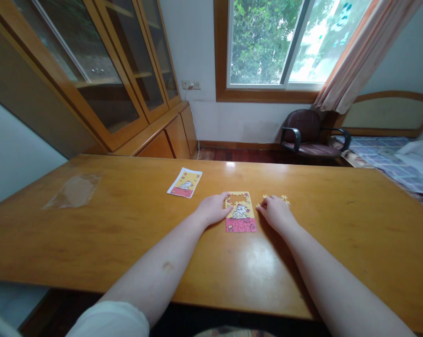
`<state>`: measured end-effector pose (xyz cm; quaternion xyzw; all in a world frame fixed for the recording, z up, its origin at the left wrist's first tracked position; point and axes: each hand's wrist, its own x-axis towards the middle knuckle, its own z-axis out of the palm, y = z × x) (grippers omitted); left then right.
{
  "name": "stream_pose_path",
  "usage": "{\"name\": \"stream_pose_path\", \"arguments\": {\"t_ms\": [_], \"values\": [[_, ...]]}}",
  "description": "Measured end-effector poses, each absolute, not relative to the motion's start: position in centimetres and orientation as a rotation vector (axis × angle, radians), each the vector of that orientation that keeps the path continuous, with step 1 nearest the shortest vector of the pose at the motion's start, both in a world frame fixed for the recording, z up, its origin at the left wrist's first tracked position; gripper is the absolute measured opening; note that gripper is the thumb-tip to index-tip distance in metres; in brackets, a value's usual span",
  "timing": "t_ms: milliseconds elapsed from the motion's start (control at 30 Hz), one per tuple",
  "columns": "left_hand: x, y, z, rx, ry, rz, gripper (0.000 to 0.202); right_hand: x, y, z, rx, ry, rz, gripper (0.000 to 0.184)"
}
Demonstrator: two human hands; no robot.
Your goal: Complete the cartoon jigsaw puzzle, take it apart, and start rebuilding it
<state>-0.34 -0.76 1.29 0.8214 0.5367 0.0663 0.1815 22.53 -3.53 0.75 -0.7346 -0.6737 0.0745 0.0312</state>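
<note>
Puzzle (241, 213) lies flat around the middle of the bench (134, 238), between near and far edges, its left and right ends both well off. Long axis runs near-to-far, roughly square to the bench's near edge. Picture is upright for the person: pink strip toward the near edge, yellow part toward the far edge, white character in between. Far part has an irregular hole with bench wood showing through, yellow border around it. Left hand (214, 208) is on the puzzle's left side, thumb and forefinger spread fairly wide, touching the left border, forefinger by the far-left corner. Right hand (275, 211) is just right of the puzzle, fingers curled, tips narrow, at a small yellow piece (258, 206); cannot tell if gripped or only touched. More loose yellow pieces (285, 199) lie just beyond and right of that hand, partly hidden by it. Printed card (185, 183) with matching picture lies left of the puzzle, nearer the far edge; long axis slanted, top toward the far edge and leaning right, pink end toward the near edge. Clear plastic bag (74, 189) is flat toward the bench's far-left corner. Dark armchair (306, 133) stands past the far edge, right of middle.
</note>
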Motion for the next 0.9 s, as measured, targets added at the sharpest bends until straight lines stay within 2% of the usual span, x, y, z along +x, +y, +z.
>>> {"name": "stream_pose_path", "arguments": {"t_ms": [167,400,900], "values": [[-0.4,-0.8,1.3,2.306,1.500,0.201,0.051,23.9,-3.1,0.7,-2.384,-1.897,0.097,0.034],[-0.2,-0.9,1.6,2.307,1.521,0.155,0.050,25.3,-2.2,-0.3,-2.349,-1.931,0.216,0.039],[-0.4,-0.8,1.5,2.305,1.521,0.193,0.049,25.0,-1.9,-0.3,-2.323,-1.836,0.322,0.020]]}}
